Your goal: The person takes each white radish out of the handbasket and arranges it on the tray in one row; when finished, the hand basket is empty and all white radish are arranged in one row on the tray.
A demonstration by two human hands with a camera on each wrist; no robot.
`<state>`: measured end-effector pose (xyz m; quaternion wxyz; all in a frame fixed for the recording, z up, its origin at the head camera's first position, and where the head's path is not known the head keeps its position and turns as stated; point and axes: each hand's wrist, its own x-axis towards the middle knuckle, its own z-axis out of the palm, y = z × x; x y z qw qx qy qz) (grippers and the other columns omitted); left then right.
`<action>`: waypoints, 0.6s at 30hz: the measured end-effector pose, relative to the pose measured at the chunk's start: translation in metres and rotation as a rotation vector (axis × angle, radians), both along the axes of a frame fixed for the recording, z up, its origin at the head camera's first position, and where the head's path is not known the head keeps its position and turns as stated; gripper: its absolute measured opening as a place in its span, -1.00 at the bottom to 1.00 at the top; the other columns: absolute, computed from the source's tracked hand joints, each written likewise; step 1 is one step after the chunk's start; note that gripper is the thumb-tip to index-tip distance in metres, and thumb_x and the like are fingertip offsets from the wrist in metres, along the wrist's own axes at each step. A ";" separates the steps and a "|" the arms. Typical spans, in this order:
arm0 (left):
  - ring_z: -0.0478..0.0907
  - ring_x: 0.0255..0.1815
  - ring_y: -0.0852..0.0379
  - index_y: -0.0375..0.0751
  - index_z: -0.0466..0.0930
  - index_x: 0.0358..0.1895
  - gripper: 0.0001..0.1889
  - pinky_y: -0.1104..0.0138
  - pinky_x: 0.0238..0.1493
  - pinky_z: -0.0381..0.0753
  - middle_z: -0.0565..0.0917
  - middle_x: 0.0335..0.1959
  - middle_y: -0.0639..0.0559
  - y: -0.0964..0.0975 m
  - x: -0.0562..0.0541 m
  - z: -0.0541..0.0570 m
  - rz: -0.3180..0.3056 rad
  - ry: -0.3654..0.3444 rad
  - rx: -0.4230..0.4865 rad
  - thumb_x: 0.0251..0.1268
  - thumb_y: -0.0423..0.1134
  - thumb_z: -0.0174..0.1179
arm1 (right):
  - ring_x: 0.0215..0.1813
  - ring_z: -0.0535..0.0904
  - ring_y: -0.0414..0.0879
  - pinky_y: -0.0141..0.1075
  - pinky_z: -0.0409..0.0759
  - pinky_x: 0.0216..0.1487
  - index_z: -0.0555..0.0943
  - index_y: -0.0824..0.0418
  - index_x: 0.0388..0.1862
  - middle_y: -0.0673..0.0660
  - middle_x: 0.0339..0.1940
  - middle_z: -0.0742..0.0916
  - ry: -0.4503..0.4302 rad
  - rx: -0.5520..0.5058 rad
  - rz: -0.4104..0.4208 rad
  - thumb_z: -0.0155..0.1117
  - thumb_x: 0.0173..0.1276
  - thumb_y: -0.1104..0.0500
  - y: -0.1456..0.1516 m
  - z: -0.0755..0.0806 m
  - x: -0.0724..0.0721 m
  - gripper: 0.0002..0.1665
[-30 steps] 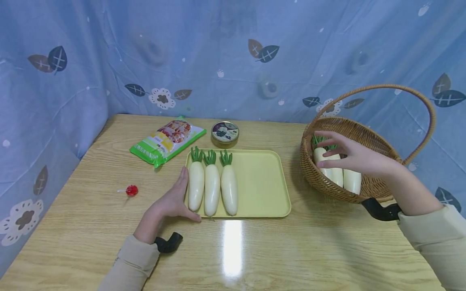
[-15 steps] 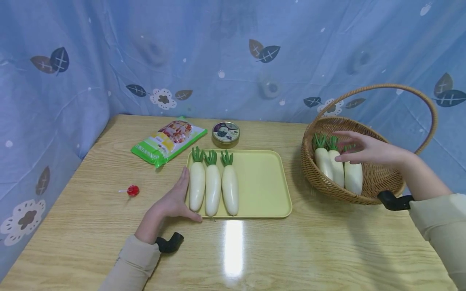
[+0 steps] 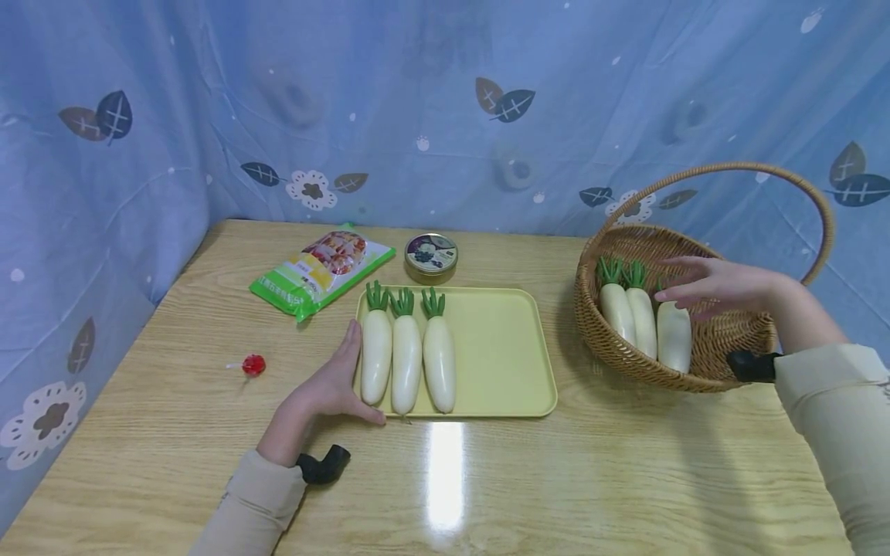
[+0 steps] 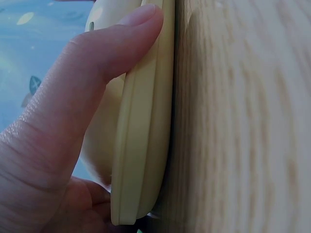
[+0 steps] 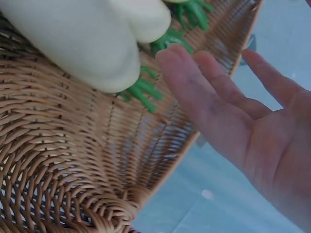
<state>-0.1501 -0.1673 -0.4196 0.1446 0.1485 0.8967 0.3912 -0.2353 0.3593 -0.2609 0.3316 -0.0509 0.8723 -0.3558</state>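
My left hand (image 3: 328, 384) holds the near left corner of a pale yellow tray (image 3: 504, 351), the fingers along its left side and the thumb (image 4: 104, 53) against the front rim. Three white radishes (image 3: 407, 363) with green tops lie side by side in the tray's left half. At the right, my right hand (image 3: 726, 286) hovers over a wicker basket (image 3: 626, 367), its fingers apart and holding nothing. Three more white radishes (image 3: 617, 313) rest in the basket. The hand partly covers the top of the rightmost radish (image 3: 674, 340). The right wrist view shows the fingertips near the green tops.
Behind the tray stand a round tin (image 3: 431, 255) and a green and white food packet (image 3: 323, 270). A red lollipop (image 3: 253, 364) lies at the left. The basket's tall handle (image 3: 747, 165) arches over it. A blue curtain (image 3: 417, 116) hangs behind the wooden table (image 3: 556, 486).
My right hand has drawn back to the right across the basket, uncovering the two left radishes there. The left hand, tray and its radishes have stayed put.
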 end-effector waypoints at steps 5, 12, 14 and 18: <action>-0.44 0.41 -0.19 -0.42 -0.56 0.37 0.57 -0.01 0.35 -0.19 -0.48 0.40 -0.32 -0.001 0.000 0.000 -0.003 0.002 0.000 -0.59 0.03 0.59 | 0.24 0.19 0.42 -0.01 0.51 0.02 -0.36 0.33 0.43 0.59 0.27 0.17 -0.054 0.030 -0.050 0.10 0.34 0.00 0.005 -0.003 -0.004 0.04; -0.43 0.41 -0.20 -0.41 -0.56 0.37 0.58 -0.01 0.35 -0.20 -0.47 0.40 -0.32 -0.001 0.000 0.000 -0.002 0.002 0.001 -0.60 0.04 0.59 | 0.27 0.10 0.45 -0.01 0.45 0.10 -0.44 0.32 0.41 0.60 0.32 -0.05 -0.159 0.031 -0.101 0.07 0.35 -0.05 0.013 -0.009 -0.011 0.08; -0.43 0.41 -0.20 -0.41 -0.55 0.37 0.58 -0.01 0.35 -0.20 -0.47 0.40 -0.32 -0.001 0.000 0.000 -0.001 0.002 0.001 -0.60 0.04 0.59 | 0.28 0.08 0.46 -0.01 0.44 0.12 -0.47 0.31 0.40 0.60 0.32 -0.08 -0.185 0.030 -0.116 0.06 0.35 -0.06 0.015 -0.011 -0.012 0.09; -0.44 0.41 -0.19 -0.41 -0.55 0.37 0.57 -0.01 0.35 -0.19 -0.47 0.40 -0.32 -0.001 0.001 0.000 -0.002 0.003 0.005 -0.60 0.04 0.59 | 0.17 0.25 0.39 -0.06 0.49 0.04 -0.47 0.35 0.39 0.58 0.26 0.00 -0.207 0.063 -0.149 0.09 0.32 -0.09 0.018 -0.015 -0.014 0.14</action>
